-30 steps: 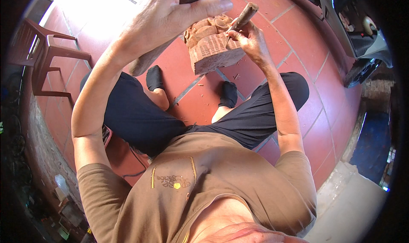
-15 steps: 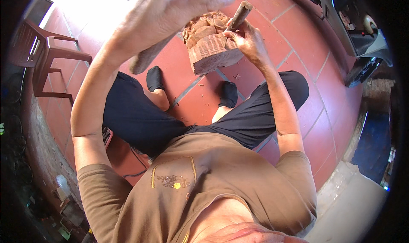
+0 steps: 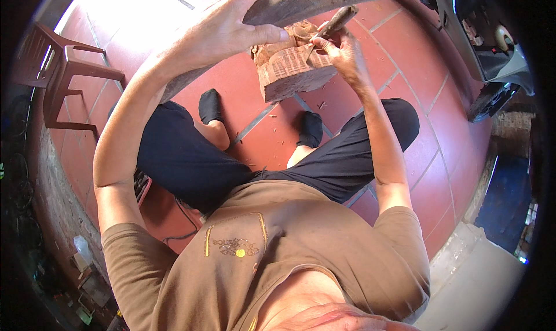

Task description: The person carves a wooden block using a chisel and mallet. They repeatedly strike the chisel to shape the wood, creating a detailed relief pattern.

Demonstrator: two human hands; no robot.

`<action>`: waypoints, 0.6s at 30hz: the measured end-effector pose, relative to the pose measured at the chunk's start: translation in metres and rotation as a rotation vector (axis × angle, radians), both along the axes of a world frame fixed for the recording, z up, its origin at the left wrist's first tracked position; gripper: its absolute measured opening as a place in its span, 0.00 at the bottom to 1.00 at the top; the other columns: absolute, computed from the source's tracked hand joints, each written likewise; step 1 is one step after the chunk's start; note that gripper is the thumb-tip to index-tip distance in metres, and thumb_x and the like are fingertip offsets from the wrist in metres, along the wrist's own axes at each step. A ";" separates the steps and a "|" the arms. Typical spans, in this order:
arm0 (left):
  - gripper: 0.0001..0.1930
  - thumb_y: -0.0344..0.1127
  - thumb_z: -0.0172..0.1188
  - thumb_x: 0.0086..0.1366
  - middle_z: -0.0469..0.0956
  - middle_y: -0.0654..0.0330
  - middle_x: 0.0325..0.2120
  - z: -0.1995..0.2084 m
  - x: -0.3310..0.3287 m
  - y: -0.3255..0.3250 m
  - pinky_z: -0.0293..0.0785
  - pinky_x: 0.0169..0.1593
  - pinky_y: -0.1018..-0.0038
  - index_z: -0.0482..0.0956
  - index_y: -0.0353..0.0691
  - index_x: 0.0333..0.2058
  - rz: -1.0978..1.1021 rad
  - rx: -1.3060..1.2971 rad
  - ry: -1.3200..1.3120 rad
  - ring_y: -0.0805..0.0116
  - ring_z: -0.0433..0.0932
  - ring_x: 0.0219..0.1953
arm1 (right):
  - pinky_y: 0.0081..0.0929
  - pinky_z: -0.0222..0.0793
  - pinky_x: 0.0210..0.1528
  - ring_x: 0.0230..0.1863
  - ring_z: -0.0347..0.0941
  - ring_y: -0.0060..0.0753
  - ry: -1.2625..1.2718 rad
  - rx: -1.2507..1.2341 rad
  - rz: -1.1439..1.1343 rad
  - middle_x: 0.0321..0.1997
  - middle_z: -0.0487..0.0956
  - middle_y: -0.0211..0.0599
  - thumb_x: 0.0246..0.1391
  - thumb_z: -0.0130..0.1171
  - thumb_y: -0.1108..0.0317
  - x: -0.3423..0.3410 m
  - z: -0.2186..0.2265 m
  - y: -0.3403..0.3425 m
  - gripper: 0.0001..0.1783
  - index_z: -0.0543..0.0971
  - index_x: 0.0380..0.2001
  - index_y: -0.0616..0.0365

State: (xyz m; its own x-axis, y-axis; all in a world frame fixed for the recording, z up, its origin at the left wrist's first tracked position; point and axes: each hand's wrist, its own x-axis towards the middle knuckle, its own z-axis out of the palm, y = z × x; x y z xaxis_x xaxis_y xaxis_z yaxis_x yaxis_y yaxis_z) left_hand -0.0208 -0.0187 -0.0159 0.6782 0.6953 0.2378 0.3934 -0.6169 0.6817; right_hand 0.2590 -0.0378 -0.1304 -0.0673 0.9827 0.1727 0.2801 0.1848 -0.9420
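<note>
A carved wood block [image 3: 295,76] rests on the tiled floor beyond my feet, with rounded relief on top and a grooved band along its near side. My right hand [image 3: 347,55] pinches a chisel [image 3: 340,19] by the lower part of its wooden handle. The chisel leans, its thin blade set against the block's upper edge. My left hand [image 3: 229,26] is wrapped round a thick wooden mallet [image 3: 318,2], its thumb stretched along the near side and its other fingers hidden. The mallet's end is above the chisel handle, apart from it.
Small wood chips [image 3: 322,105] lie on the red tiles around my socked feet [image 3: 210,106]. A brown plastic chair [image 3: 81,70] stands at the left. A motorbike [image 3: 492,64] is parked at the far right. A cable [image 3: 188,218] runs beside my left thigh.
My left hand has brought the mallet nearer and to the right, so more of it shows over the chisel. My right hand, the chisel and the block have barely shifted.
</note>
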 end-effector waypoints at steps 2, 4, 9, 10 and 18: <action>0.35 0.51 0.65 0.64 0.78 0.50 0.45 0.020 0.003 -0.007 0.71 0.55 0.69 0.67 0.33 0.61 0.066 -0.098 0.094 0.63 0.77 0.49 | 0.26 0.80 0.47 0.42 0.79 0.25 -0.044 0.005 -0.009 0.39 0.80 0.33 0.61 0.61 0.72 -0.002 0.000 0.001 0.12 0.74 0.47 0.60; 0.34 0.52 0.64 0.66 0.78 0.54 0.40 0.062 0.014 -0.026 0.72 0.49 0.72 0.67 0.30 0.58 0.156 -0.266 0.266 0.68 0.75 0.46 | 0.27 0.80 0.47 0.42 0.79 0.24 -0.051 -0.008 -0.023 0.39 0.80 0.33 0.61 0.61 0.72 -0.001 0.002 -0.001 0.12 0.74 0.47 0.60; 0.33 0.51 0.63 0.66 0.77 0.53 0.40 0.066 0.012 -0.035 0.72 0.47 0.70 0.66 0.29 0.58 -0.032 -0.176 -0.207 0.69 0.74 0.43 | 0.27 0.79 0.47 0.42 0.79 0.24 -0.111 0.053 -0.007 0.39 0.81 0.33 0.61 0.62 0.72 -0.003 0.001 0.001 0.13 0.74 0.48 0.60; 0.33 0.52 0.63 0.66 0.77 0.53 0.39 0.064 0.012 -0.034 0.72 0.46 0.69 0.67 0.29 0.57 -0.022 -0.103 -0.238 0.68 0.73 0.42 | 0.27 0.79 0.47 0.42 0.79 0.24 -0.121 0.053 -0.005 0.39 0.81 0.33 0.61 0.62 0.72 -0.005 0.003 0.002 0.13 0.74 0.47 0.60; 0.27 0.55 0.59 0.67 0.75 0.45 0.30 0.078 0.022 -0.026 0.70 0.41 0.62 0.70 0.31 0.45 0.093 -0.220 0.419 0.58 0.75 0.34 | 0.28 0.75 0.42 0.37 0.79 0.27 -0.281 0.075 -0.041 0.36 0.83 0.37 0.59 0.63 0.71 -0.011 0.013 -0.002 0.14 0.75 0.46 0.60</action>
